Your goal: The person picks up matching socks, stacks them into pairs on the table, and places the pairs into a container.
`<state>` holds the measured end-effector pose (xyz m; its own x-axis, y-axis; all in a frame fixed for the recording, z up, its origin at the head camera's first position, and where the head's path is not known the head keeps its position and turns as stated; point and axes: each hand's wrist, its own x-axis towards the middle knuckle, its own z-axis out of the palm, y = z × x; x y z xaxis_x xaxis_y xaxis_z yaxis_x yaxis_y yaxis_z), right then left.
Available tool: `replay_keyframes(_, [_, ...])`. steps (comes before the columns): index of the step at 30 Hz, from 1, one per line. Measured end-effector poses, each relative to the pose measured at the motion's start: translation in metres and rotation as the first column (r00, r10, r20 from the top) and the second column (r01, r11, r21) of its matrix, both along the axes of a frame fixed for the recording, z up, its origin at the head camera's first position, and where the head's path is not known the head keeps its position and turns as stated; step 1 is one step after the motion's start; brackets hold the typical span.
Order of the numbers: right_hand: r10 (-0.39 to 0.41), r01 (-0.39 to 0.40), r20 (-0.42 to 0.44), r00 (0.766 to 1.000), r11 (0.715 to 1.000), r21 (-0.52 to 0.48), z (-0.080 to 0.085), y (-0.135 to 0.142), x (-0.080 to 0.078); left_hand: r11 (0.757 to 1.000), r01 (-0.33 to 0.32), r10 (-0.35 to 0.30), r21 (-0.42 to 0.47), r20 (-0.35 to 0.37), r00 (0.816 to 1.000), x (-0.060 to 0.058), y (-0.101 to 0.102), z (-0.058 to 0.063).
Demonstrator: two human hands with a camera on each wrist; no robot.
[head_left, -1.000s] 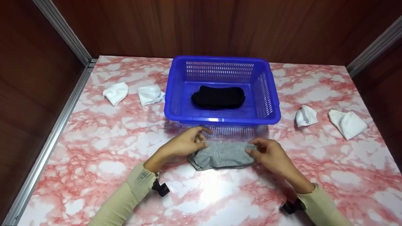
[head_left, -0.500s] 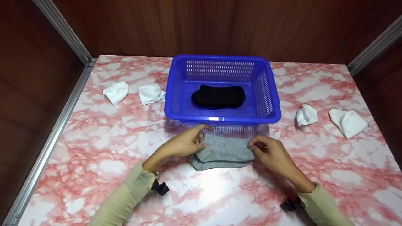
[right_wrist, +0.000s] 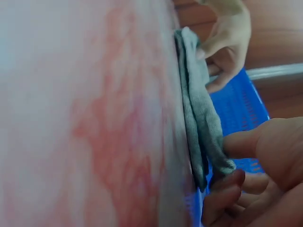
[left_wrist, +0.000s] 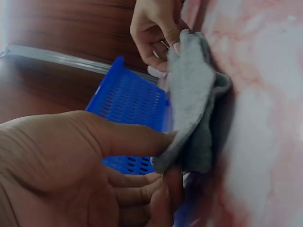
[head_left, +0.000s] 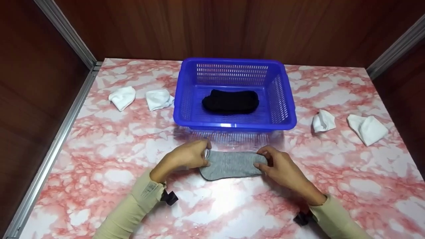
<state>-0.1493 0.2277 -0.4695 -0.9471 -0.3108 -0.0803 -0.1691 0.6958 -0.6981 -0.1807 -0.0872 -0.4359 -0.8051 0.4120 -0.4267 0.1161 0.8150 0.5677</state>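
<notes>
Upper gray sock layer (head_left: 232,164) shifted nearer, sleeve print (head_left: 150,189) illegible

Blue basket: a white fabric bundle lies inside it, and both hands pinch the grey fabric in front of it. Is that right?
Not quite: the fabric bundle inside the blue basket is black, not white, as the head view shows. The rest holds: the left hand and right hand pinch the grey fabric in front.

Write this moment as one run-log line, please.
left hand: pinches grey socks | right hand: pinches opposite end | black socks: inside blue basket
</notes>
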Motion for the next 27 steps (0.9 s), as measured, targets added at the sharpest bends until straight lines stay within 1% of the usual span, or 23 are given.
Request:
replay_keyframes(4, [0.007,-0.005,-0.026,1.000,0.998,0.067,0.001,0.000,0.000,0.999,-0.010,0.007,-0.034,-0.090,0.996,0.002,0.003,-0.003])
replay_keyframes(6, [0.012,-0.007,-0.046,0.999,0.996,0.091,0.001,0.000,0.000,0.999,-0.007,0.003,-0.039,-0.115,0.993,0.003,0.004,-0.003])
replay_keyframes(9, [0.021,-0.017,-0.046,0.999,0.995,0.096,0.002,-0.001,0.002,1.000,0.009,-0.009,-0.007,-0.106,0.994,0.002,0.004,-0.004])
replay_keyframes(12, [0.024,-0.024,0.004,1.000,0.998,0.051,0.003,0.000,0.003,0.997,0.026,-0.020,0.077,-0.082,0.996,0.001,0.004,-0.005])
replay_keyframes(14, [0.018,-0.018,0.032,0.999,1.000,0.003,0.004,0.001,0.002,0.987,0.024,-0.014,0.161,-0.061,0.998,0.000,0.003,-0.006])
replay_keyframes(16, [0.007,-0.006,0.040,0.999,0.999,-0.047,0.004,0.002,0.001,0.971,0.010,0.001,0.240,-0.044,0.999,-0.001,0.002,-0.007])
replay_keyframes(19, [-0.008,0.012,0.028,1.000,0.992,-0.122,0.004,0.004,-0.001,0.950,-0.028,0.039,0.310,-0.031,0.999,-0.002,0.003,-0.009])
replay_keyframes(21, [-0.014,0.016,0.014,1.000,0.989,-0.150,0.003,0.005,-0.002,0.947,-0.052,0.067,0.317,-0.037,0.997,-0.003,0.005,-0.011])
replay_keyframes(24, [-0.019,0.020,0.003,1.000,0.989,-0.148,0.004,0.006,-0.004,0.955,-0.085,0.102,0.285,-0.046,0.994,-0.005,0.007,-0.012])
replay_keyframes(27, [-0.035,0.037,0.020,0.999,0.992,-0.119,0.004,0.007,-0.006,0.962,-0.093,0.102,0.257,-0.025,0.994,-0.007,0.007,-0.013])
